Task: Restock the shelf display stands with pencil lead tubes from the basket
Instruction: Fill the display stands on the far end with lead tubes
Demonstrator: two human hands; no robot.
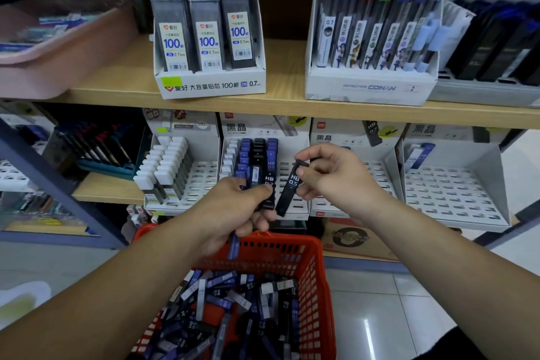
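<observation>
A red plastic basket [317, 278] sits low in front of me, full of black and blue pencil lead tubes [230, 307]. My left hand [233, 210] grips a bunch of tubes, black and blue, just above the basket's far rim. My right hand [330, 175] pinches a single black tube marked HB 0.5 [290, 187], tilted, in front of the white slotted display stand [292, 166]. That stand holds blue and black tubes [257, 152] in its left columns; its right slots are bare.
Left of it stands a rack with white-capped tubes [166, 166]. Two more slotted stands [450, 184] to the right are nearly bare. The upper wooden shelf [286, 105] carries a 100-lead box [204, 29], a Conan lead box [374, 38] and a pink bin [58, 41].
</observation>
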